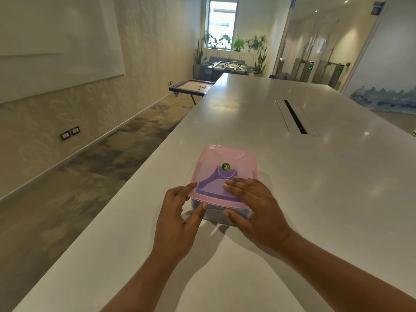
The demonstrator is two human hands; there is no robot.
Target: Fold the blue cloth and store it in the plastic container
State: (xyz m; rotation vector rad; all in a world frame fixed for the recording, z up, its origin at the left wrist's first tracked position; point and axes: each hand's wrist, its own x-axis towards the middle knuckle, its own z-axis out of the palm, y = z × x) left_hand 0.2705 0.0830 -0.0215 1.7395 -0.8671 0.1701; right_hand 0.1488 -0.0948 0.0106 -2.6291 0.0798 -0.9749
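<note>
A clear plastic container with a translucent pink lid [227, 158] sits closed on the white table [315, 188], near its left edge. The blue cloth [211, 185] lies folded inside and shows through the lid and the front wall. My right hand [256, 208] rests on the lid's near right part, fingers flat on top and thumb against the front wall. My left hand [177, 221] is at the near left corner, its fingers spread; the fingertips touch the lid's edge and the thumb lies close to the container's side.
A long cable slot [295, 117] is set into the table farther back on the right. The table's left edge [144, 176] drops to carpeted floor. A low game board [191, 86] stands past the table's far left corner.
</note>
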